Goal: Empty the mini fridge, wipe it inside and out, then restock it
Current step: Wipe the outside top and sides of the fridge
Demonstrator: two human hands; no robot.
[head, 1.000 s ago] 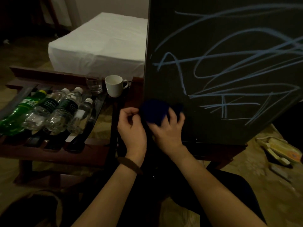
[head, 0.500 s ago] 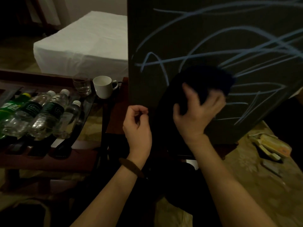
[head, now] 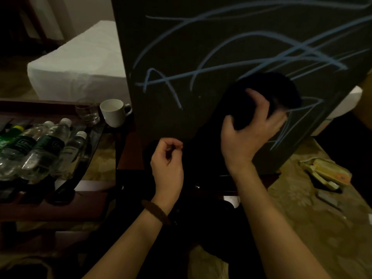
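Wiping has moved on: since a second ago your right hand (head: 251,129) has carried the dark cloth (head: 263,97) from the lower left corner of the mini fridge (head: 201,49) up and across its scribbled outer panel, fingers curled round the bundled cloth and pressing it to the surface. Your left hand (head: 168,166) has let go of the cloth; it now hangs just below the panel's lower edge, fingers loosely curled, holding nothing. I judge the exterior wipe only begun, as the blue chalk-like lines (head: 251,63) are intact across most of the panel. The fridge stands upright on the low wooden bench (head: 128,158), long axis vertical, its marked panel facing you. Bottles (head: 40,150) lie on their sides at your left, caps away from you, beside a glass (head: 87,111) and white cup (head: 113,111), so emptying looks done; restocking remains.
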